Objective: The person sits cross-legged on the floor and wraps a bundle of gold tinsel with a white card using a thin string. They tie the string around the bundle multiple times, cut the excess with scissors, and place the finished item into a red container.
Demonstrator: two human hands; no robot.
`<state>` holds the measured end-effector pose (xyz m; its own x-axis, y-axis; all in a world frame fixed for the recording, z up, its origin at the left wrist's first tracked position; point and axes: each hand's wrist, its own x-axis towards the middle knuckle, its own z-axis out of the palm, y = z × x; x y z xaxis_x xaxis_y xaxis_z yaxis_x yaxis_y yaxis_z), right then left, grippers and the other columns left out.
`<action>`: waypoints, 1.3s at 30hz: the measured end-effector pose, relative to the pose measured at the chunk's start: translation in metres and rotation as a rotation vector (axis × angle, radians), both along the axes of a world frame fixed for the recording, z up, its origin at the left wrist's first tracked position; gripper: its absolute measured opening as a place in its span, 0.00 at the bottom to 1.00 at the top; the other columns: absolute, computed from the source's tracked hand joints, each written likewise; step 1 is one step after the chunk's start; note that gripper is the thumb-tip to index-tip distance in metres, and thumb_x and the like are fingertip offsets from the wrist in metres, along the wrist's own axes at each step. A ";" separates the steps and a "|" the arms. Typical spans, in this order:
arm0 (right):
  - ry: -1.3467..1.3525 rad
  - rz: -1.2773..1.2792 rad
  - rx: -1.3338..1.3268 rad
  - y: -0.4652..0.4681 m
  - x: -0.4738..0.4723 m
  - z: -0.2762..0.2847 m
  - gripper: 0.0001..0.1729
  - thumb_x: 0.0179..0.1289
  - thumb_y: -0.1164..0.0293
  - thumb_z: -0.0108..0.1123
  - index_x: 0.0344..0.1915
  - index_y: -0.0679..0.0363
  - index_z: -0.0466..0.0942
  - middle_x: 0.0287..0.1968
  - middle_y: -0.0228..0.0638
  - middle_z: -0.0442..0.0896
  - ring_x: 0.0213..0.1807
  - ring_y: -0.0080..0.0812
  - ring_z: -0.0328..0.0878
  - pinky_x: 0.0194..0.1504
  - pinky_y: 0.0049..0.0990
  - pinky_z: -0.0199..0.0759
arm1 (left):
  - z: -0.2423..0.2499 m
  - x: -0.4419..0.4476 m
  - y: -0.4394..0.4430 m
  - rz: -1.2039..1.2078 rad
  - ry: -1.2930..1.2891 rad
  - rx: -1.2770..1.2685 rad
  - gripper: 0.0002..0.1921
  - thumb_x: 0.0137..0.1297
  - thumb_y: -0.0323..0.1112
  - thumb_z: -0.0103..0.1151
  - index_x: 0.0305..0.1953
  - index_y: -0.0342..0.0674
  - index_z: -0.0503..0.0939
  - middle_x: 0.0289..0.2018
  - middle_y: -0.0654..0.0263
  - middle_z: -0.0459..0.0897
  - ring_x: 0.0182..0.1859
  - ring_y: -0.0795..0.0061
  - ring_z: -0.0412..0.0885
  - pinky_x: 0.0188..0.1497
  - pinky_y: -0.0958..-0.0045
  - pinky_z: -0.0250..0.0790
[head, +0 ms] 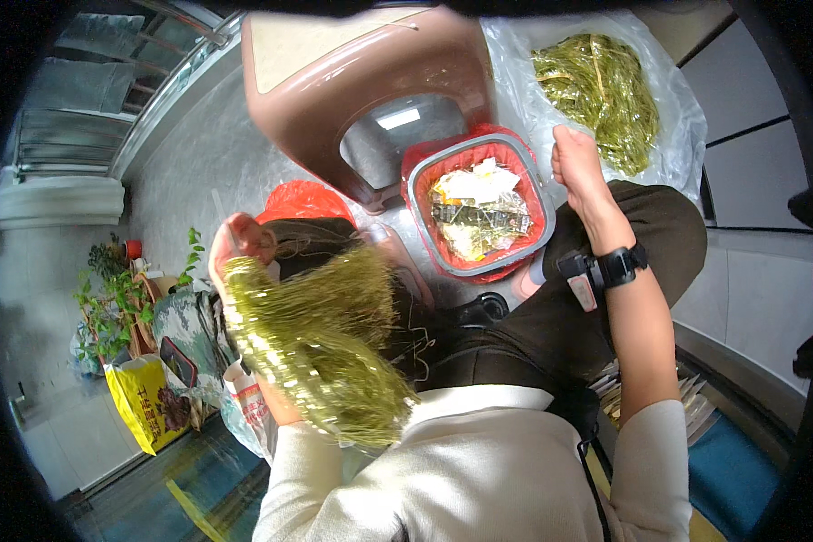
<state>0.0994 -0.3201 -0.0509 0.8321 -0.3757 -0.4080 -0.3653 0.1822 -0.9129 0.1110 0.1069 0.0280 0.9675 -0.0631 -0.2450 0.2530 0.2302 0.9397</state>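
A bundle of shiny gold-green tinsel strands hangs from my left hand and drapes over my left forearm and lap. The fingers of that hand are curled, and a thin pale strip sticks up from them. My right hand is raised above my right knee in a loose fist; whether its fingertips pinch a thin strand cannot be told. Just beyond that hand, a larger heap of the same tinsel lies on clear plastic sheeting.
A grey-rimmed waste bin with a red liner and scraps stands between my feet. Beyond it is a brown plastic stool. A red bag lies near my left knee. Potted plants and a yellow bag are at the left.
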 end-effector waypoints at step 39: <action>-0.327 0.639 -1.478 0.107 -0.014 -0.025 0.08 0.51 0.72 0.57 0.32 0.59 0.80 0.34 0.38 0.79 0.42 0.41 0.75 0.41 0.40 0.70 | 0.064 0.007 0.020 -0.552 -0.721 -0.509 0.19 0.72 0.46 0.43 0.53 0.39 0.71 0.29 0.69 0.69 0.21 0.78 0.65 0.32 0.71 0.54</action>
